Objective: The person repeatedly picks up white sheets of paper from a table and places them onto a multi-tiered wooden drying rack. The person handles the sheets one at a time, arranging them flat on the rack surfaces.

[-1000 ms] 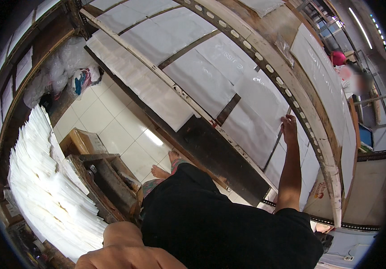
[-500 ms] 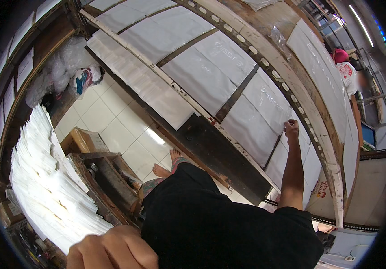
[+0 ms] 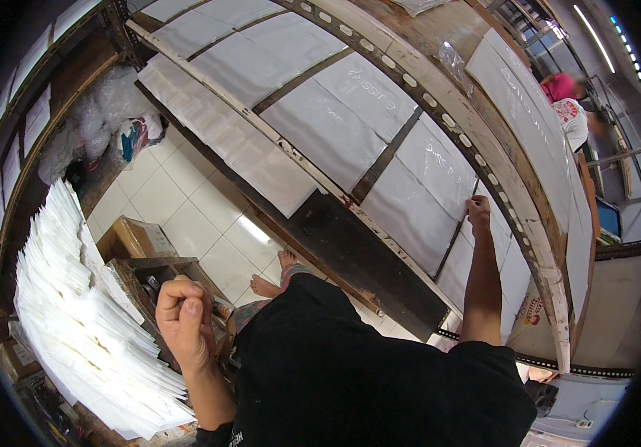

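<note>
Watching remotely, I see the left hand [image 3: 184,320] loosely fisted, nothing showing in it, beside the near-left paper stack [image 3: 86,320]; the right hand [image 3: 477,211] curls at white sheets [image 3: 410,212] on the right, grip impossible to tell.

A strip light [image 3: 594,39] glows at upper right, a soft sheen lies on the white packets [image 3: 410,220], and glare streaks the tiled floor [image 3: 179,211]; fisheye distortion bows a perforated rail [image 3: 458,128] inside blackened corners.
</note>
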`<action>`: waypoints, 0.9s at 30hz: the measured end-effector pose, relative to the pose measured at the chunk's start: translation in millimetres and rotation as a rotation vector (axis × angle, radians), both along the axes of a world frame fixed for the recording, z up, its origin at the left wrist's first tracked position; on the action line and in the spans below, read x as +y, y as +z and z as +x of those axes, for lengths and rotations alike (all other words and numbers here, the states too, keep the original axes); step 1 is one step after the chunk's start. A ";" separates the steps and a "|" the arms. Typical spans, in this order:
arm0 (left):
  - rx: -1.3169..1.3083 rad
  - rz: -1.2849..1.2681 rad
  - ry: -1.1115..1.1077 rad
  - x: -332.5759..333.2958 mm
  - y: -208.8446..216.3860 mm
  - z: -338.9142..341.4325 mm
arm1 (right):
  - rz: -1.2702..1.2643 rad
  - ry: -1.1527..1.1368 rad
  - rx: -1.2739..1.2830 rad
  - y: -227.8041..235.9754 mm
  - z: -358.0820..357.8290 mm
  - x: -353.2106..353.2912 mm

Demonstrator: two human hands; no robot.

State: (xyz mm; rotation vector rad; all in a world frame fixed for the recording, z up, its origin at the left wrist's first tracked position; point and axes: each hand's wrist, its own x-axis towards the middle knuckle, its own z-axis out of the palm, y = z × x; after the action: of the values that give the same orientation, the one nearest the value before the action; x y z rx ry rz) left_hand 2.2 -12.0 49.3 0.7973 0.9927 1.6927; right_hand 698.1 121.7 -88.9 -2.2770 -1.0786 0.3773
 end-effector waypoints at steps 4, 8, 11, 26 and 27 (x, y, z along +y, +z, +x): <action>0.011 -0.175 0.018 -12.4 -25.4 -2.4 | 0.037 -0.010 0.042 8.3 -15.4 1.3; 0.103 -0.261 0.018 -18.8 -45.2 -2.1 | -0.085 -0.053 0.057 14.7 -16.9 6.6; 0.181 -0.292 -0.007 -21.0 -48.8 0.1 | -0.057 -0.088 0.060 13.9 -20.7 6.8; 0.434 -0.352 -0.065 -20.8 -44.9 -1.7 | 0.345 0.503 0.378 63.6 -238.0 30.8; 0.462 -0.343 -0.049 -19.4 -45.7 -1.0 | 0.345 0.547 0.462 61.8 -265.1 33.4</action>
State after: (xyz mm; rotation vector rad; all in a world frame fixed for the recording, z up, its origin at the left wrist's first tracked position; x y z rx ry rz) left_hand 1.2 -31.4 3.6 0.9908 1.5163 1.2673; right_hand 433.0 155.1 -27.1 -1.4708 -1.3717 0.8168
